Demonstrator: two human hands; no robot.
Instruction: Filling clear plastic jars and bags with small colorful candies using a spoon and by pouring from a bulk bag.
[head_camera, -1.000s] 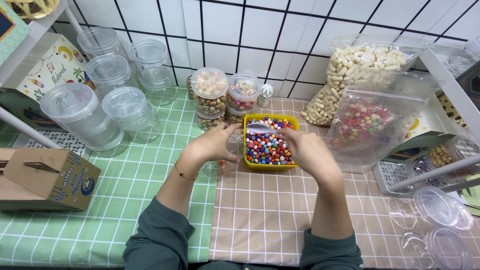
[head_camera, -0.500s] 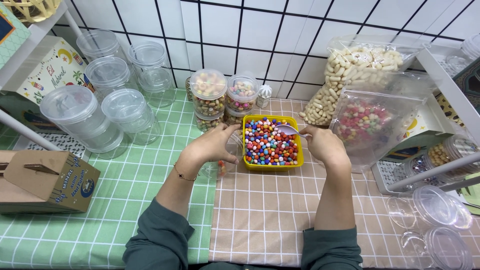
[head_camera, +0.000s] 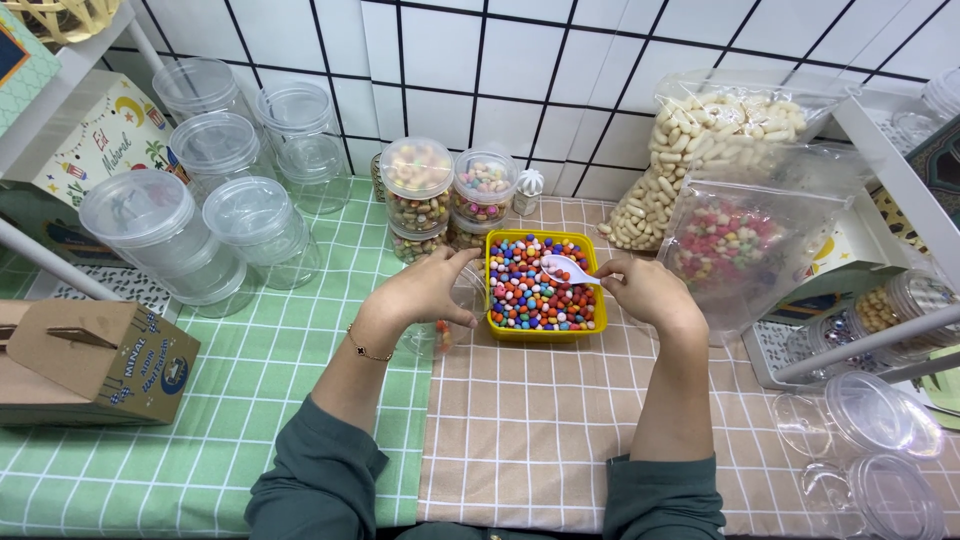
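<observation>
- Yellow tub (head_camera: 545, 334): square, set on the beige checked cloth (head_camera: 560, 440) near the tiled wall, and filled with small round candies (head_camera: 530, 295) in many colours.
- Right hand (head_camera: 648, 292): at the tub's right edge, fingers pinched together on the handle of a white plastic spoon (head_camera: 563, 268) whose bowl lies over the candies.
- Left hand (head_camera: 425, 292): just left of the tub, fingers curved around a small clear jar (head_camera: 440, 335) that is tilted toward the tub; a few candies show inside the jar.
- Stacked jars (head_camera: 417, 195): lidded and filled with coloured sweets, standing directly behind the tub.
- Empty clear jars (head_camera: 160, 235): a group with lids on, standing on the green checked cloth (head_camera: 200, 400) to the left.
- Cardboard box (head_camera: 90, 365): at the left edge, in front of the empty jars.
- Two clear bags (head_camera: 740, 240): right of the tub, leaning at the wall; the rear one holds pale nuts, the front one mixed pink and green sweets.
- Loose clear lids (head_camera: 880, 420): at the lower right, well apart from both hands.
</observation>
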